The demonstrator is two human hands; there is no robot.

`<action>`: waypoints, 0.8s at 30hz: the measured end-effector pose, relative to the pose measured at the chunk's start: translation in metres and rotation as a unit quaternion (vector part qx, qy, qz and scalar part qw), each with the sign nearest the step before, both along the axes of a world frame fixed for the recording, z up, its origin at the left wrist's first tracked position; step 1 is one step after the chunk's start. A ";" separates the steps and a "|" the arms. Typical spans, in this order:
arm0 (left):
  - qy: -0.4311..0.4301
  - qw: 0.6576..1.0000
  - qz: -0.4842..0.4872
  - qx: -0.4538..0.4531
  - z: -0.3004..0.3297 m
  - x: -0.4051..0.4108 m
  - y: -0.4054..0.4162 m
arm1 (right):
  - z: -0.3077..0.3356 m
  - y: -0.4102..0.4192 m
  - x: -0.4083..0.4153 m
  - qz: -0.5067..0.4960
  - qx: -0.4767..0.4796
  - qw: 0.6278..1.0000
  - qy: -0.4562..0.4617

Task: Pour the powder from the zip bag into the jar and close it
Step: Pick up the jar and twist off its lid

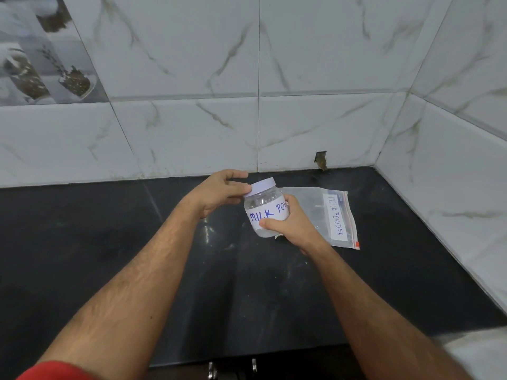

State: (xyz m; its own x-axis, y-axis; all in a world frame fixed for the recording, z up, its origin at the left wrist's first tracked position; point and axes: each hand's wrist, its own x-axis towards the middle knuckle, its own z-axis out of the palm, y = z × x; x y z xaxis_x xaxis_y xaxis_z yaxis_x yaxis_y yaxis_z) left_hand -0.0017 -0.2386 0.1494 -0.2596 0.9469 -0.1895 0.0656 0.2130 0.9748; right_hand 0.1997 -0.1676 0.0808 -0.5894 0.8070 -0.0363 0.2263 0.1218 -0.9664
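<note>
Clear plastic makes the small round jar (267,213), which carries a white paper label with "MILK POW..." in blue handwriting and a pale lilac screw lid (263,185) on its mouth. The jar is tilted a little and seems held just above the black stone counter (137,242); whether its base touches the counter I cannot tell. The right hand (290,223) is wrapped around the lower body of the jar, thumb across the label, fingers closed firmly on it. The left hand (222,192) is half closed, with fingertips and thumb pinching the rim of the lid.

I judge the step to be the turning of the lid, either opening before the pour or closing after it. To do it well, the right hand should keep the jar from rotating and bring it more upright, while the left hand turns the lid flat and level so the thread does not cross.

Just behind the right hand lies the transparent zip bag (326,212) flat on the counter, labelled "MILK POWDER". It looks almost empty. Behind all stands the white marbled tile wall (301,78).
</note>
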 end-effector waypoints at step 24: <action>-0.036 0.999 0.025 0.026 -0.010 0.022 0.002 | -0.003 -0.014 -0.004 0.005 0.077 0.996 -0.050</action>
